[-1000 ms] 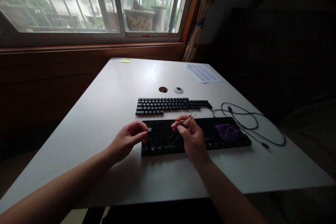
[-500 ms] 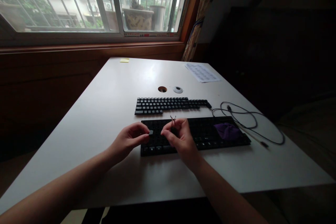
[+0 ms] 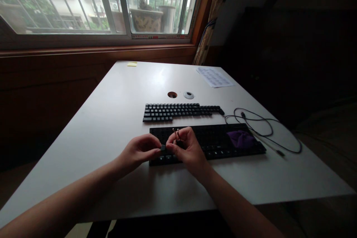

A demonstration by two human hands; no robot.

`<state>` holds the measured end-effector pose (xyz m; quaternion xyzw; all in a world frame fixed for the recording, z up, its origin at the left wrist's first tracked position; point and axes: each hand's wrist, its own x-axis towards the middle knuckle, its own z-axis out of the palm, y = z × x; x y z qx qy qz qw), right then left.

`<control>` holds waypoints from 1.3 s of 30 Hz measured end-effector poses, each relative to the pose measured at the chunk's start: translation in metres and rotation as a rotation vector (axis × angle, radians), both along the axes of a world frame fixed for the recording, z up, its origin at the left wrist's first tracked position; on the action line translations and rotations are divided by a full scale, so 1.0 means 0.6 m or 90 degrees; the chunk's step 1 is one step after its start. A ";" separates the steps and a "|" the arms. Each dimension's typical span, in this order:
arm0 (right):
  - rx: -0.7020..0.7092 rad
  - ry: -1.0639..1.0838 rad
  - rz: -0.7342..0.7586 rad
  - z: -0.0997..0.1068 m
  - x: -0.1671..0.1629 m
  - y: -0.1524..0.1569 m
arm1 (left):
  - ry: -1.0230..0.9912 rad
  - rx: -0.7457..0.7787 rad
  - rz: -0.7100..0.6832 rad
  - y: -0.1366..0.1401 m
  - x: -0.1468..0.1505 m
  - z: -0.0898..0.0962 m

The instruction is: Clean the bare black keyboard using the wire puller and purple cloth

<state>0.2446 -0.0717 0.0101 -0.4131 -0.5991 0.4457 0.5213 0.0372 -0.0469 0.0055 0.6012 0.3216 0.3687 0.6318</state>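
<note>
Dark grey, the small, blocky keycap (image 3: pixel 163 148) is above the left part of the black keyboard (image 3: pixel 209 135), pinched by the left hand (image 3: pixel 139 150). The right hand (image 3: pixel 186 145) is closed around a thin two-pronged wire tool (image 3: pixel 178 132), above the same keyboard; whether it touches the keycap, I cannot tell. Behind the keyboard lie loose keycaps (image 3: pixel 169 112) in rows.

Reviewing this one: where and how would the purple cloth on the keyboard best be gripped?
Probably pinch the purple cloth near its middle, from above and the near side, with the right hand once it is free of the wire tool. The cloth lies bunched on the keyboard, so its folds should gather easily; the cable loops beyond, toward the far right.
</note>
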 end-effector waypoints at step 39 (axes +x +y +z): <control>0.247 -0.117 0.010 -0.024 -0.012 -0.013 | -0.114 -0.130 -0.042 0.005 0.006 -0.006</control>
